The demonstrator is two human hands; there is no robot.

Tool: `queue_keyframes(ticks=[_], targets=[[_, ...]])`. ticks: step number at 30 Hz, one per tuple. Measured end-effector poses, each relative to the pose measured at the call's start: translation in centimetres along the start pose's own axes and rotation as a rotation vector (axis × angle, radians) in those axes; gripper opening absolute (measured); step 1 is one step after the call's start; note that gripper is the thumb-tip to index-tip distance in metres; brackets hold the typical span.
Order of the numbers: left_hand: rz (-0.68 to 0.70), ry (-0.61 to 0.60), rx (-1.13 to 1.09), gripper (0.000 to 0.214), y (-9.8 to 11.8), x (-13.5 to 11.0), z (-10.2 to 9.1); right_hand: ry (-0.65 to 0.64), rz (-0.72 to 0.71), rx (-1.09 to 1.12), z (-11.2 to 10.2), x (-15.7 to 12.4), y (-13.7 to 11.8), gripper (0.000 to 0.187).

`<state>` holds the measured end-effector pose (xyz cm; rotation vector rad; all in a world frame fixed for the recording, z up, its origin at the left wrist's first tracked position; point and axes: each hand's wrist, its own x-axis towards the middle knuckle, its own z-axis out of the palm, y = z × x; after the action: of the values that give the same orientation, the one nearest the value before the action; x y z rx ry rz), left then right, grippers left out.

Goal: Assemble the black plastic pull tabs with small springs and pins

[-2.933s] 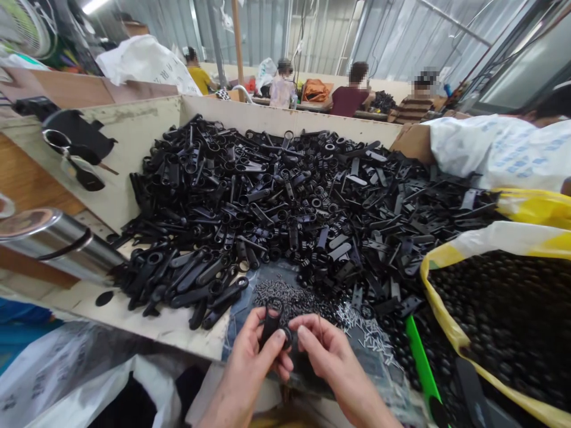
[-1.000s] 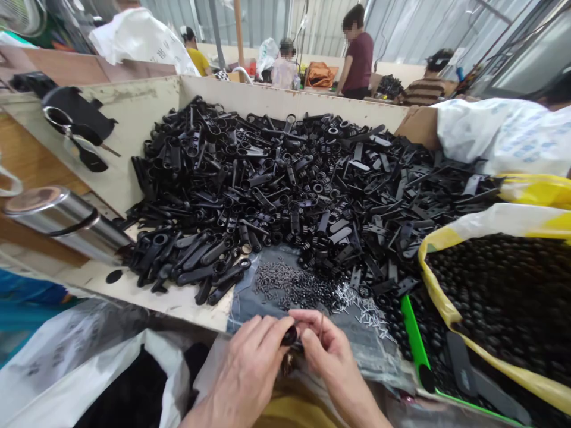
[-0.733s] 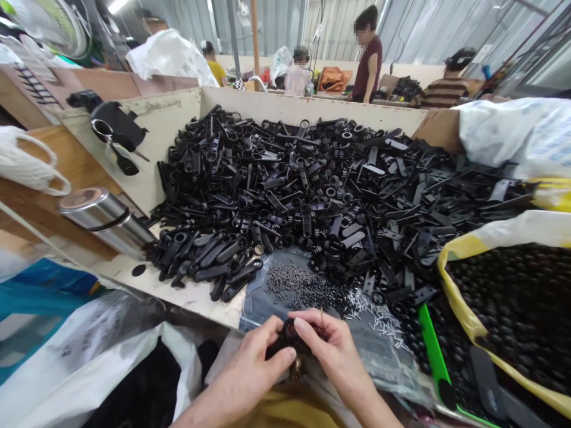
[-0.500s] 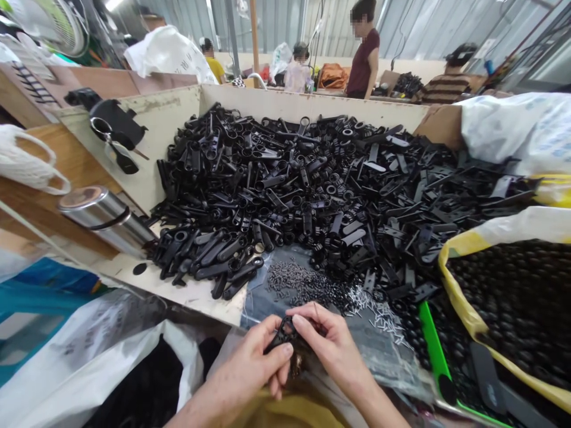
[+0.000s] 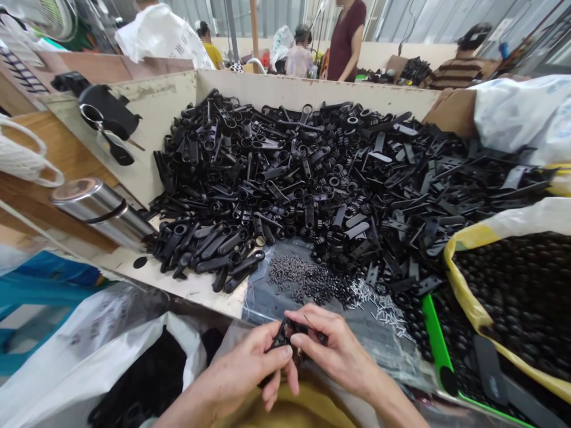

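In the head view, low in the middle, my left hand (image 5: 254, 359) is closed on a black plastic arm-shaped part (image 5: 281, 337) with a rounded, hollow end. My right hand (image 5: 332, 345) meets it from the other side, thumb and fingers pinched at that end. Some black material also shows under the right fingers; whether it is a separate piece I cannot make out. Just beyond the hands lie heaps of small brown-grey pieces (image 5: 285, 270), small black pieces (image 5: 328, 284) and silvery pins (image 5: 379, 306) on a dark plastic sheet (image 5: 263, 303).
A large pile of black plastic parts (image 5: 267, 160) fills the walled bench. Finished-looking black arms (image 5: 209, 246) lie at left near a steel flask (image 5: 104, 211). A sack of black balls (image 5: 513, 297) and a green strip (image 5: 437, 345) stand right, a white sack (image 5: 191, 368) left. Several people are behind.
The view has shifted slightly. My right fingers have changed their pinch on the part's end, and the left fingers have spread a little below it. A person in dark red behind has leaned forward.
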<state>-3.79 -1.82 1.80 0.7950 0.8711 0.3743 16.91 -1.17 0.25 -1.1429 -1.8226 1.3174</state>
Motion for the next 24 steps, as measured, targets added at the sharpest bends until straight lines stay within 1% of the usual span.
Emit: queue_keyframes(ticks=[7, 10, 12, 14, 15, 17, 18, 19, 20, 21, 22, 24], targets=[[-0.026, -0.016, -0.050, 0.054, -0.1, 0.2, 0.2, -0.028, 0.008, -0.017, -0.5, -0.5, 0.1, 0.028], [-0.025, -0.023, -0.019, 0.053, -0.5, 0.3, 0.3, -0.035, 0.023, -0.002, -0.4, -0.4, 0.0, 0.029], [-0.036, 0.004, 0.049, 0.052, -0.7, 0.5, 0.3, -0.030, 0.030, 0.011, -0.3, -0.4, 0.0, 0.031], [-0.014, 0.112, 0.190, 0.047, -0.5, 0.7, 0.0, 0.000, 0.048, 0.020, -0.4, -0.4, 0.0, 0.037], [0.029, 0.207, 0.302, 0.042, -0.2, 0.8, -0.3, 0.035, 0.062, 0.024, -0.5, -0.5, 0.1, 0.041], [0.148, 0.464, 0.598, 0.026, 0.6, 1.3, -1.1, 0.160, 0.086, 0.020, -0.9, -0.8, 0.5, 0.042], [0.211, 0.591, 0.764, 0.021, 1.0, 1.6, -1.6, 0.248, 0.095, 0.008, -1.3, -1.0, 0.9, 0.037], [0.260, 0.689, 0.920, 0.019, 1.4, 2.0, -2.0, 0.342, 0.105, -0.010, -1.7, -1.2, 1.3, 0.031], [0.287, 0.750, 1.048, 0.019, 1.7, 2.5, -2.4, 0.432, 0.116, -0.033, -2.1, -1.5, 1.8, 0.028], [0.301, 0.782, 1.140, 0.020, 1.9, 2.9, -2.7, 0.505, 0.130, -0.056, -2.5, -1.8, 2.2, 0.027], [0.312, 0.782, 1.200, 0.019, 2.1, 3.3, -2.9, 0.556, 0.142, -0.075, -2.9, -2.1, 2.5, 0.029], [0.318, 0.765, 1.250, 0.016, 2.1, 4.0, -3.1, 0.594, 0.158, -0.104, -3.5, -2.6, 2.9, 0.032]])
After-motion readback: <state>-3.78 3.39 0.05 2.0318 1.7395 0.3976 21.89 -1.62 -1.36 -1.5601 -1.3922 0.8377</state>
